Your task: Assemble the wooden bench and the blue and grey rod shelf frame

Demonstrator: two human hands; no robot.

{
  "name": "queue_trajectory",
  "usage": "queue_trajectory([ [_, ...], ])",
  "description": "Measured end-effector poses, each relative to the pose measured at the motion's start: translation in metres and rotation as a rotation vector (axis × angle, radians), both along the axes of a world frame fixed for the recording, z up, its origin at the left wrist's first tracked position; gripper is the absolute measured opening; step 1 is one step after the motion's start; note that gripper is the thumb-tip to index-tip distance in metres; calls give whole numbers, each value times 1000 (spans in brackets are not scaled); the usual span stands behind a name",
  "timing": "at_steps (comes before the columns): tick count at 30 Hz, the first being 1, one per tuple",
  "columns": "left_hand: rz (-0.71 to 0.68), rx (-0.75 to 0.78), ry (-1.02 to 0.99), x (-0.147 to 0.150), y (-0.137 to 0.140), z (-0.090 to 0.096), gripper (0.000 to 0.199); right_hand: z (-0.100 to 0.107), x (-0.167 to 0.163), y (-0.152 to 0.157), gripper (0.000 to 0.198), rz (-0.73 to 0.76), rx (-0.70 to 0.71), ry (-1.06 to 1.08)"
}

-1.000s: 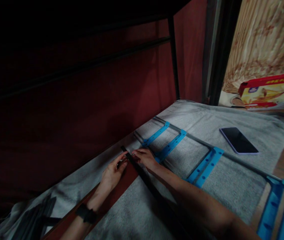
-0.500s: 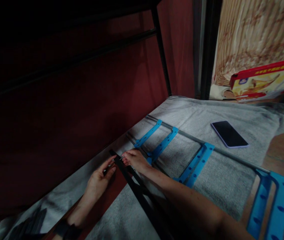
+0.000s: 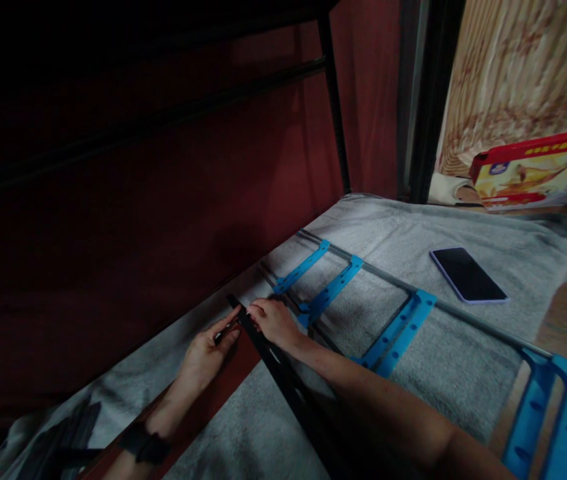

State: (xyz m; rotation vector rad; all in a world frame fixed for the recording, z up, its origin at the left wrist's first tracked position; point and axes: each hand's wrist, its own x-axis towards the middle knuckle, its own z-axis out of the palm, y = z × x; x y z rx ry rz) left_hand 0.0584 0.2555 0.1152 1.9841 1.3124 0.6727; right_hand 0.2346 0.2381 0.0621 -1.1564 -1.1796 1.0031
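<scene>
My left hand (image 3: 206, 353), with a dark band (image 3: 144, 443) at the wrist, closes around the upper end of a reddish-brown board (image 3: 236, 373). Its index fingertip reaches a long black bar (image 3: 283, 383) that slants across the board's end. On the bar's other side, my right hand (image 3: 276, 323) is closed with its fingertips pinched against the bar. A small bright metal glint shows at those fingertips; the kind of piece cannot be made out. Beside the right arm lies a metal-tube frame (image 3: 383, 275) with blue slotted crosspieces (image 3: 336, 290).
A grey cloth (image 3: 388, 227) covers the floor beneath the parts. On it rests a phone (image 3: 468, 275), dark screen up. Dark strips (image 3: 66, 433) lie at lower left. A red and yellow box (image 3: 538, 170) stands at the back right. Black-framed dark red panelling (image 3: 213, 200) rises behind.
The scene has shifted slightly right in view. A thin metal shaft seen earlier between my right fingers and the bar is now mostly hidden, with the right fingertips closer to the bar.
</scene>
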Motion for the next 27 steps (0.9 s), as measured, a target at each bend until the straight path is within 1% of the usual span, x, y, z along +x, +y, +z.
queue_trajectory([
  [2,-53,-28,32,0,0,1,70,4,0,-3,34,-32,12,-155],
  [4,-88,-55,42,-1,1,1,72,6,0,-4,36,-31,16,-253],
  [8,-118,-50,-7,-2,3,1,70,9,2,-5,33,-5,61,-377],
  [11,-131,-38,-38,-4,5,-3,68,10,4,-4,32,1,85,-450],
  [14,-119,-12,-36,-7,6,-9,61,7,4,-2,30,-9,114,-526],
  [17,-137,22,-24,-8,7,-11,51,1,4,3,31,-4,108,-612],
  [19,-153,31,-5,-8,6,-10,50,-4,3,5,34,-4,95,-646],
  [22,-146,34,48,-6,4,-7,55,-7,3,8,38,-14,67,-644],
  [27,-142,32,97,-3,1,-3,60,1,1,10,53,-20,-62,-605],
])
